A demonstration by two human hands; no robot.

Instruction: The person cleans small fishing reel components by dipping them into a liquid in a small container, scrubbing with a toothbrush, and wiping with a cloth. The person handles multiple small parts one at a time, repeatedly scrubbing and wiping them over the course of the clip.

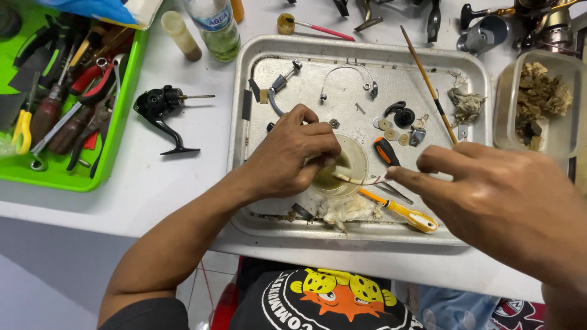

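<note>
Hands point(293, 156) pinching brush point(361, 181) over cup point(358, 160)

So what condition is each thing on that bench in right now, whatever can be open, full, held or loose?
Left hand: closed on something small over the clear bowl.
Right hand: pinching a thin brush.
Clear bowl: holds a little yellowish liquid.
Plastic bottle: upright, partly full.
Reel body: lying on the table, apart.
Metal tray: strewn with small parts.
Yellow screwdriver: lying loose.

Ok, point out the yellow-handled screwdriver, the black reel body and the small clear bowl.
yellow-handled screwdriver point(411, 216): head view, on its yellow grip.
black reel body point(160, 104): head view, on its round housing.
small clear bowl point(351, 160): head view, on its right wall.
</note>
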